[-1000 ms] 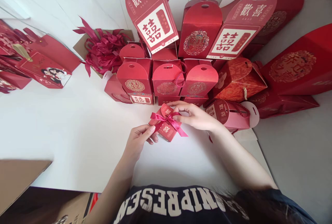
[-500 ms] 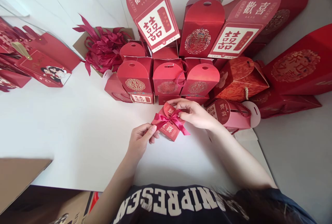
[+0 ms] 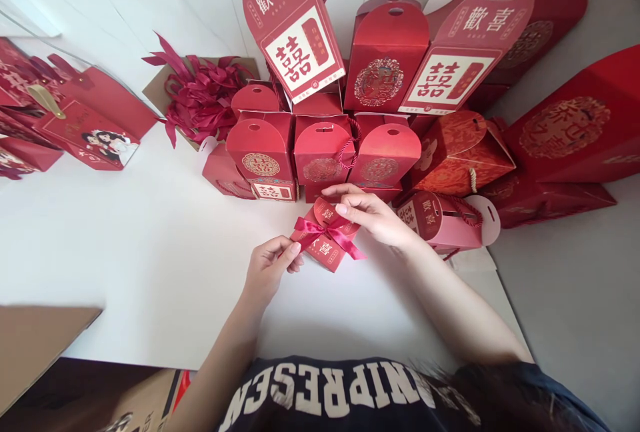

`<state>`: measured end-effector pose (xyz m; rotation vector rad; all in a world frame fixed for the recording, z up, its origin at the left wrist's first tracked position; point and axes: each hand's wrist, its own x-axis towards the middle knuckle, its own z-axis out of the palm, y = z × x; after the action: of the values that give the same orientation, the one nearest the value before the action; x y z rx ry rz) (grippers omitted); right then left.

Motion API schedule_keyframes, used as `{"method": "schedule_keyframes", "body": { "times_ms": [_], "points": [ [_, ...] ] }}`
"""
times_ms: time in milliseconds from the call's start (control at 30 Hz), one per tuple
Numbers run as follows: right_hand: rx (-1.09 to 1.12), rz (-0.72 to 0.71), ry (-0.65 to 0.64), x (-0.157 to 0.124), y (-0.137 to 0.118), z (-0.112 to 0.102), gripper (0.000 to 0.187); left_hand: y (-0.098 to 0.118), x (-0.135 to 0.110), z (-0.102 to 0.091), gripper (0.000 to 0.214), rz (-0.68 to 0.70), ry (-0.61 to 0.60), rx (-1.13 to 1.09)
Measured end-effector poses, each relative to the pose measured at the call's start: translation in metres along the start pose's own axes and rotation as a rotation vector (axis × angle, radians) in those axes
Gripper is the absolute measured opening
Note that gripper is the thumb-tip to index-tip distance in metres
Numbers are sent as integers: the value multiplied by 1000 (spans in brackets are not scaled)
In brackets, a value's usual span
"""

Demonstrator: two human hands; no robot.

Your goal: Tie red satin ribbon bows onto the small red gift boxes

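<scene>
A small red gift box [image 3: 327, 261] with white lettering lies on the white table, tied with a glossy dark pink ribbon bow [image 3: 326, 232]. At its left corner, my left hand [image 3: 270, 265] pinches a ribbon tail between thumb and fingers, against the box edge. My right hand [image 3: 373, 215] is over the box's upper right side, with fingers stretched across its far edge and the thumb apart from them near the right bow loop. Part of that loop is hidden under the hand.
Several red gift boxes [image 3: 260, 145] stand stacked behind. Loose ribbons [image 3: 200, 102] fill a carton at the back. Red gift bags [image 3: 93, 132] stand far left, larger red boxes [image 3: 565, 125] at right. A cardboard flap [image 3: 40, 339] juts in front left of the white table [image 3: 165, 272].
My right hand has loosened from the right bow loop and lifted slightly, its fingers stretching out. My left hand keeps its pinch at the ribbon tail. The view has shifted slightly.
</scene>
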<state>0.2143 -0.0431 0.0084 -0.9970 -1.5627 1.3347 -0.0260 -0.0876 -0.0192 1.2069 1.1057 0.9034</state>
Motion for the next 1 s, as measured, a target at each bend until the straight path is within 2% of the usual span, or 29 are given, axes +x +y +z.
{"method": "schedule_keyframes", "body": {
  "times_ms": [133,200,333,400,467,500,533,600,667,733,833,1000],
  "points": [
    [49,-45,99,3,8,8,46,-1,0,3,31,-49,-31,29],
    [98,-28,107,4,11,11,46,0,-2,2,33,-63,-43,71],
    [179,14,59,4,12,12,40,16,-7,-6,41,-53,-45,372],
    [186,15,62,4,10,9,41,32,-7,-11,29,11,98,559],
    [170,16,65,3,7,6,44,50,-3,-13,22,183,298,685],
    [157,16,59,3,6,4,46,58,1,-12,19,277,323,726],
    [143,14,47,2,4,2,46,65,6,-10,16,370,296,748],
    [97,-3,19,1,2,0,44,73,18,-2,11,500,147,762],
    [25,-21,10,0,-1,-1,41,74,31,8,10,542,-18,743],
    [-44,-33,12,-2,-4,-2,38,68,41,18,10,517,-120,708],
    [-108,-30,-27,-4,-8,-4,35,58,50,27,7,444,-180,651],
    [-119,-16,-85,-3,-8,-7,34,49,54,26,6,402,-179,615]
  ]
}}
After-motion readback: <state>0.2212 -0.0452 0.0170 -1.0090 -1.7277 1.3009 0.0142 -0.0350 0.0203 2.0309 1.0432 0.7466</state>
